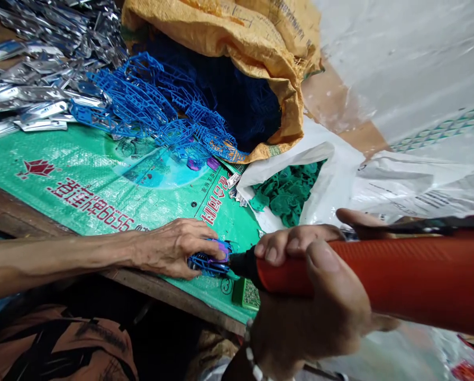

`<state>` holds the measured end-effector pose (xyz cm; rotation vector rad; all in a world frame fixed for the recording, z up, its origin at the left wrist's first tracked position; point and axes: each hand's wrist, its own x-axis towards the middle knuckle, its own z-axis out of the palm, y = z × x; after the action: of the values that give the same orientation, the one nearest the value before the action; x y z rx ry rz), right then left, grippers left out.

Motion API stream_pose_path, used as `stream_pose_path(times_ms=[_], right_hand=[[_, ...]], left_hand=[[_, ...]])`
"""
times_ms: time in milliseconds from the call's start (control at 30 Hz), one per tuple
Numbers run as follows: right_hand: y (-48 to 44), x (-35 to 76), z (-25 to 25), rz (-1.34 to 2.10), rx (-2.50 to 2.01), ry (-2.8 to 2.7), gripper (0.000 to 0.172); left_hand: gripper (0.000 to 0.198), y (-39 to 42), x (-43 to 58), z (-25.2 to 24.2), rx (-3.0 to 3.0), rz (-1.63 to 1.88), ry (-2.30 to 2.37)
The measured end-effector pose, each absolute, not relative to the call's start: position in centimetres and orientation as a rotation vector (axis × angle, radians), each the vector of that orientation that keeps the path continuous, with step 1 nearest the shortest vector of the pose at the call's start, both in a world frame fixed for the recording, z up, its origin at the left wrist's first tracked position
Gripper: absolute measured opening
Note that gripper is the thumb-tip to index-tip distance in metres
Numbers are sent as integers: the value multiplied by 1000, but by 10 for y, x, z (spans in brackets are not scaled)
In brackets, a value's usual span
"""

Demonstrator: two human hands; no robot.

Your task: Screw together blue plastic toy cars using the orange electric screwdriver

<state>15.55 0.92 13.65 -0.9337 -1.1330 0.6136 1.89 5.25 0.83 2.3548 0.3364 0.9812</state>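
Though the right edge crops the red tool (403, 275), I log: right hand (332, 288), lower right, clasping it; left hand (167, 247) gripping a blue assembly (211, 269), lower centre, partly hidden underneath.

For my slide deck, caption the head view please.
Right grip holding a red tool, its black tip at the blue piece in the left grip.
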Motion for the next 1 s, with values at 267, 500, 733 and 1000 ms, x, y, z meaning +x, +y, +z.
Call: stream_pose_path(times_ms=[267,500,733,1000], right_hand=[[5,144,126,564,-955,-1105,40],[7,151,145,639,-872,-1196,10],[3,165,160,612,-925,-1091,13],[-4,168,154,574,-932,-1077,11]], left_hand=[[34,52,23,8,2320,954,332],[36,51,22,12,2310,926,373],[40,56,23,9,2294,982,316],[37,57,24,10,2260,1052,289]])
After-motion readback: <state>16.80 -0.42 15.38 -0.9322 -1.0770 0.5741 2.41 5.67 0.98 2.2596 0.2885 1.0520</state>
